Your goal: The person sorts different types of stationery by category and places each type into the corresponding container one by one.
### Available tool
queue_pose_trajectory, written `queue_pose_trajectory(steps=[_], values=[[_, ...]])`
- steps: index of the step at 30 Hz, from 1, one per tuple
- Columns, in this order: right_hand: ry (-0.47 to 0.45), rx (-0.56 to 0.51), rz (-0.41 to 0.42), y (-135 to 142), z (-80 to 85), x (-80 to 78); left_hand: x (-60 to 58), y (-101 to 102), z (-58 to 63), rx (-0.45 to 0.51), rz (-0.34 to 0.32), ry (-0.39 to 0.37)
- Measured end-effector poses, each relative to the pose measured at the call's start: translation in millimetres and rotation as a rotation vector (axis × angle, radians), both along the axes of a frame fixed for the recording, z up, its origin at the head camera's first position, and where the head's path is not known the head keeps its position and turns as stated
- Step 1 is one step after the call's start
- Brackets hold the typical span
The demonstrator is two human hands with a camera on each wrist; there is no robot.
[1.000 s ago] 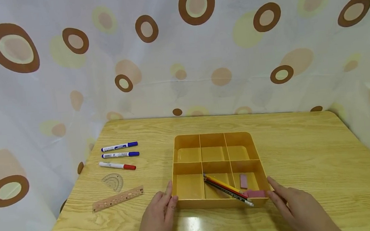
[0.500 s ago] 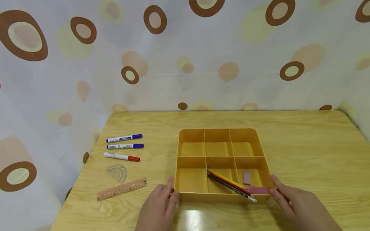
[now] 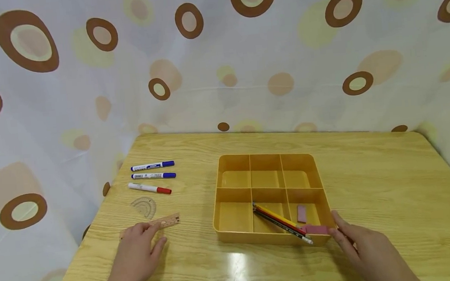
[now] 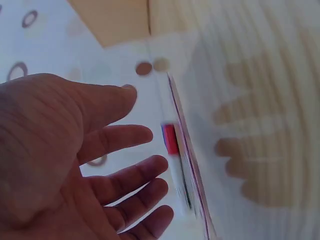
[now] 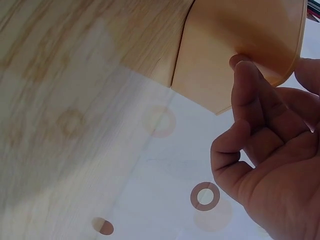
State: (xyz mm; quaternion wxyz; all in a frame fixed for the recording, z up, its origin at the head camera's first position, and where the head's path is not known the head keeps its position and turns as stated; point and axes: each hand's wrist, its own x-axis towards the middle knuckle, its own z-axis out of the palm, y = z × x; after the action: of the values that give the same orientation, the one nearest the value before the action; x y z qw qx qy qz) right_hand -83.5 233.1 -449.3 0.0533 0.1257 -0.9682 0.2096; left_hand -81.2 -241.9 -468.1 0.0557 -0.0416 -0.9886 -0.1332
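left hand (image 3: pixel 138 250) fingers spread flat, touching the thin stiff wooden ruler (image 3: pixel 152 225) left of the tray (image 3: pixel 233 235), looks light, best pinched by its edges; right hand (image 3: pixel 363 249) fingers loosely curled against tray's near-right corner.

The tabletop (image 3: pixel 373 181) is finished in glossy wood grain, with glare near its front edge. The organizer tray (image 3: pixel 274 239) is moulded of smooth yellow plastic; the ruler (image 3: pixel 167 220) appears wooden.

The tray (image 3: pixel 274 236) was orange-yellow, the table (image 3: pixel 390 197) pale woodgrain. 2 markers (image 3: pixel 152 166) had blue caps, 1 (image 3: pixel 149 188) red. The curtain (image 3: pixel 218 60) was white with brown rings.
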Motion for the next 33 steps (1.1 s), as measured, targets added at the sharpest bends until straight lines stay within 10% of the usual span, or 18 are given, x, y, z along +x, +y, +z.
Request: queue_pose_trajectory(steps=[16,33], values=[[-0.011,-0.007,-0.010,0.8,1.8,0.0,-2.1,-67.0,-6.8,-0.081,0.058,-0.166],[-0.071,0.024,-0.037,0.0,2.4,-0.9,-9.4,-79.5,-7.9,-0.102,-0.059,-0.037]])
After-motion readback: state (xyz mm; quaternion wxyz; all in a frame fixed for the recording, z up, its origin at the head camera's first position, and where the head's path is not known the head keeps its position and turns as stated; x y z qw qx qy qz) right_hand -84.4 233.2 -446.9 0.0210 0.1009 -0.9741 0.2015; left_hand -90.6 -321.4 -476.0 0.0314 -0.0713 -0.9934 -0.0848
